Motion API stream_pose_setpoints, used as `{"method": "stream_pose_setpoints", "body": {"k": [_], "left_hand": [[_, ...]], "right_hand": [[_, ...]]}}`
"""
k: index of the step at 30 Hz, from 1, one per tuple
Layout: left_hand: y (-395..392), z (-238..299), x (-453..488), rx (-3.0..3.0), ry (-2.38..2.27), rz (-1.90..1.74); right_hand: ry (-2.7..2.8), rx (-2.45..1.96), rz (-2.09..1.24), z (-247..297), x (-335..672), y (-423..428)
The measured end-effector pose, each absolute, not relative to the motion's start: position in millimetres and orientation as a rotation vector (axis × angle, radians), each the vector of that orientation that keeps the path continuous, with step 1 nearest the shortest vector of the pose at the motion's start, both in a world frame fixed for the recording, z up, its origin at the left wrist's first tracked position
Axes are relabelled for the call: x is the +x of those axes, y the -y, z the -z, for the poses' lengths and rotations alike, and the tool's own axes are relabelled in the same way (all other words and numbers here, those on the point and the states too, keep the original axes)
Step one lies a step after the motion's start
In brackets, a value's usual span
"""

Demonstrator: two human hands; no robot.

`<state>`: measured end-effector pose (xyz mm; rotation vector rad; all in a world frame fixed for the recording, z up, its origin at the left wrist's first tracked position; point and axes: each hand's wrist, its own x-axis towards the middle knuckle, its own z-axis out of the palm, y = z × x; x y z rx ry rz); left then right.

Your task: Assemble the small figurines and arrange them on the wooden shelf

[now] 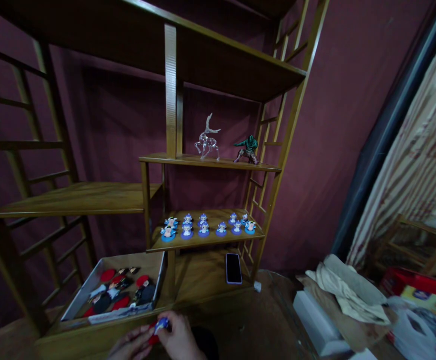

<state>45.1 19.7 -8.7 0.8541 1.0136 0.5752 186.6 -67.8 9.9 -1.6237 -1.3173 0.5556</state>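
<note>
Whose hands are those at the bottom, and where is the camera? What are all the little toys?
The camera sits on a person's head and looks forward and down, so you see what they see. At the bottom are their own two hands, the left hand and the right hand. Together they hold a small figure, blue and white on top with red beneath. In front stands a wooden shelf. One board carries rows of little blue figures. Higher up stand a clear figure and a green figure. Lower down lie a phone and an open box of red and black pieces.
</note>
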Motion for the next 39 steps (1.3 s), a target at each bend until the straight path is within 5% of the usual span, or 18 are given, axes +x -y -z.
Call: {"method": "stream_pose_setpoints", "body": {"k": [20,28,33,39], "left_hand": [[-14.7,2.1,52.3,0.989,-1.011,-0.563],[-22.7,10.8,48.3,0.900,-0.962,-0.617],[-20.7,3.3,50.7,0.921,-0.946,-0.596],[-14.2,-11.5,51.5,0.946,-0.986,-0.644]], "right_hand": [[1.313,-1.610,-0.497,-6.5,190.0,71.9],[0.952,-1.309,-0.818,-6.5,195.9,60.6],[0.781,-1.038,-1.055,-58.3,218.1,67.5],[1.109,-1.037,-0.778,-182.3,293.5,73.5]]}}
